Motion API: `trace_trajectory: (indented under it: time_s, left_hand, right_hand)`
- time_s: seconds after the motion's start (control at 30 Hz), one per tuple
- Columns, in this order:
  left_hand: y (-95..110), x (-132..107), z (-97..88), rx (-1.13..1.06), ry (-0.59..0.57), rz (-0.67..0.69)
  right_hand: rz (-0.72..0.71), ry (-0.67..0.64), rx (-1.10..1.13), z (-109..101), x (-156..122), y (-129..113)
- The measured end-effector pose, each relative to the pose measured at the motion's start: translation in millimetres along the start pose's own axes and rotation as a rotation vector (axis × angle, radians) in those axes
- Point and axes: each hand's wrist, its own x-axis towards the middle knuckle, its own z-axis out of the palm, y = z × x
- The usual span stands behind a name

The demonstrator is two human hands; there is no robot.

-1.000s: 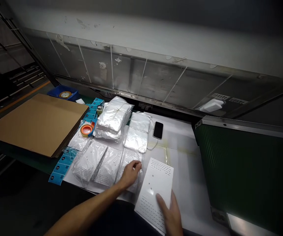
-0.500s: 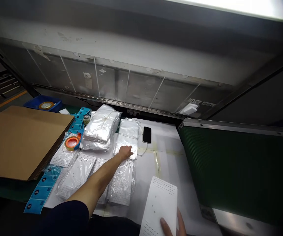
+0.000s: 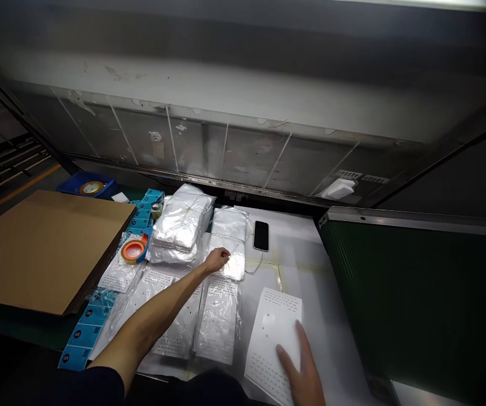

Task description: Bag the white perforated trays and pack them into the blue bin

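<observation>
Over a stack of clear plastic bags (image 3: pixel 231 224), my left hand (image 3: pixel 216 260) has its fingers closed, pinching at the top bag. My right hand (image 3: pixel 306 372) holds a flat white panel (image 3: pixel 274 332) by its right side, thumb on its face and fingers along the edge. Rows of slots cross both ends of that panel, with a few small holes between. Similar white panels in clear bags (image 3: pixel 217 324) lie in a row below my left hand and partly under my left forearm.
A taller pile of plastic bags (image 3: pixel 184 217) stands left of my left hand. Beyond lie an orange tape roll (image 3: pixel 133 251), blue label strips (image 3: pixel 84 332), cardboard sheets (image 3: pixel 48 248) and a blue tray (image 3: pixel 63 185). A phone (image 3: pixel 261 235) with a cable lies ahead; a green conveyor belt (image 3: pixel 420 293) runs at right.
The view has shifted slightly, moving the scene rightward. My right hand and the panel have come further into view, with the panel farther up the table. My left hand stays at the bag stack.
</observation>
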Motion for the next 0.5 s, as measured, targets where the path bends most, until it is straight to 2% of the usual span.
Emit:
trace_trajectory:
  time_s: [0.13,0.23,0.37,0.5]
  left_hand:
    - [27,-20,-19.7,-0.269,-0.039,0.027]
    - [52,-50,-24.1,-0.465,-0.092,0.066]
    - [71,-100,-10.1,-0.689,-0.180,0.092]
    - [64,-137,7.5,-0.847,-0.126,0.056]
  right_hand:
    - [-0.077,-0.125,-0.122,10,26,-17]
    - [-0.187,-0.194,-0.229,27,47,-36]
    - [-0.325,-0.262,-0.292,50,54,-62]
    - [-0.426,-0.358,-0.315,60,38,-71]
